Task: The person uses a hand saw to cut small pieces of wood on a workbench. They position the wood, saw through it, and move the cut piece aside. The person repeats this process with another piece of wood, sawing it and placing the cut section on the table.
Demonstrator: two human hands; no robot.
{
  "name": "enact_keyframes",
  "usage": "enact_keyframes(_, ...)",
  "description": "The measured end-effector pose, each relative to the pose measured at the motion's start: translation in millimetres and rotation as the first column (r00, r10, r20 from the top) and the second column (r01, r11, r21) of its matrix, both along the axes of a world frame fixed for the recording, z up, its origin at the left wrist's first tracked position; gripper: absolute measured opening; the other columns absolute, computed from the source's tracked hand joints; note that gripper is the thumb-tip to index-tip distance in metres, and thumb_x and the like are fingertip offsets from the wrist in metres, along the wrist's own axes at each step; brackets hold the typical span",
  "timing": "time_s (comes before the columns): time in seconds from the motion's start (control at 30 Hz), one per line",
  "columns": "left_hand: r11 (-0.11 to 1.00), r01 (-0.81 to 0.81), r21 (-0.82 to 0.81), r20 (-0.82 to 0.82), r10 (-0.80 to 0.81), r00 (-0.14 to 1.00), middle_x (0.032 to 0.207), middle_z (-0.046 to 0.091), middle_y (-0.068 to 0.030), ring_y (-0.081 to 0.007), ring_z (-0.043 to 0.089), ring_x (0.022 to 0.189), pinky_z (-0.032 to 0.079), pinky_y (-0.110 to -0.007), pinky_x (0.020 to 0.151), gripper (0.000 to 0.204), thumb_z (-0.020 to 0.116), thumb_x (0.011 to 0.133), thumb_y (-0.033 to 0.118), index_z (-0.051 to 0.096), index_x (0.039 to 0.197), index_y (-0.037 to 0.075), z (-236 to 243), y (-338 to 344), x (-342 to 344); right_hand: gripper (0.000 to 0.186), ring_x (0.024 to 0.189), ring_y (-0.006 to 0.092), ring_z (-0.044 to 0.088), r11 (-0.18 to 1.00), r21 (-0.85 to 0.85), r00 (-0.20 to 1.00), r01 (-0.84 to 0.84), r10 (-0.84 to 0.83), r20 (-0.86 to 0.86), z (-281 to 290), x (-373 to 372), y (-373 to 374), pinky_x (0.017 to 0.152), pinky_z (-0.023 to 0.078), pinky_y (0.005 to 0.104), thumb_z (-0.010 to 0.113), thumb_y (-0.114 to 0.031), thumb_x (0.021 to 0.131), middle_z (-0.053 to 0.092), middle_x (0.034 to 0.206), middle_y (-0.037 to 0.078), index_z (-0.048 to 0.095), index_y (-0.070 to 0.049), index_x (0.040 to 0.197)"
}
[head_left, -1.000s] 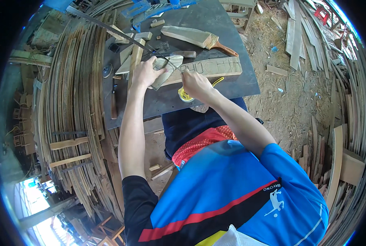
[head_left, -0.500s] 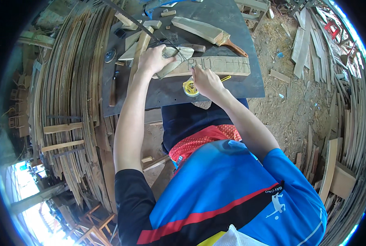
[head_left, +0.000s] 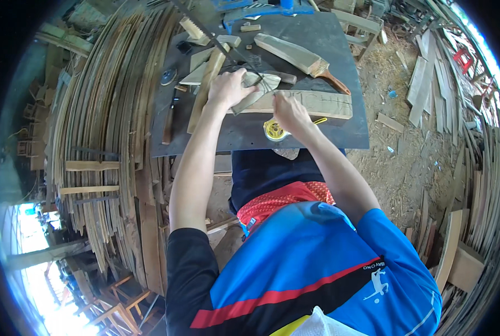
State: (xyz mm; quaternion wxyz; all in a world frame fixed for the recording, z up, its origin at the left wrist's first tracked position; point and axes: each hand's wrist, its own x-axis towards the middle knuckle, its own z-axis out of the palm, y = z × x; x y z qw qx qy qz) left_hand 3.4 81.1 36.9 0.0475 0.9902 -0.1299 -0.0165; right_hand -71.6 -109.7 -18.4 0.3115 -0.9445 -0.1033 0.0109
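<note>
Shifted slightly right and lower since half a second ago, the dark tabletop [head_left: 339, 131] bears wood scraps [head_left: 250, 27] and a long dark bar [head_left: 197, 23] slanting beyond the left hand [head_left: 230, 89]. Dark letters [head_left: 325, 99] mark the plank [head_left: 334, 111]; pale lettering [head_left: 373, 265] shows on the blue shirt [head_left: 294, 243]. Left thumb and fingers, spread apart, rest on a flat strip [head_left: 252, 103] over the plank. Beside it, the right hand [head_left: 292, 113] is closed, seemingly on a slim tool [head_left: 275, 94], near a yellow reel [head_left: 273, 130].
</note>
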Motion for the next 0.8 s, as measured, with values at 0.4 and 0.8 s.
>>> enact_keyframes(0.4,0.951,-0.009,-0.308,-0.28,-0.081,0.957,0.13,0.063,-0.028,-0.0328,0.062,0.123,0.048,-0.039,0.102,0.112,0.082,0.062,0.072,0.054,0.138,-0.005,-13.8,28.2,21.1,0.031,0.082,0.0484,0.068,1.0,-0.023,0.998,0.007,-0.008,-0.063,13.3,-25.9,-10.5,0.075,0.054,0.0565,0.047,-0.023,0.103,0.068,0.084,0.031,0.059,0.005,0.098)
enact_keyframes(0.8,0.952,-0.135,-0.274,-0.052,0.125,0.991,0.144,0.054,-0.0147,-0.0323,0.042,0.139,0.033,-0.053,0.116,0.076,0.061,0.085,0.066,0.056,0.137,0.011,-74.5,24.9,-10.1,0.025,0.088,0.0455,0.07,0.991,-0.117,0.994,-0.069,0.059,-0.089,-6.8,-12.4,-9.6,0.079,0.056,0.0538,0.052,-0.015,0.093,0.07,0.091,0.03,0.065,0.005,0.093)
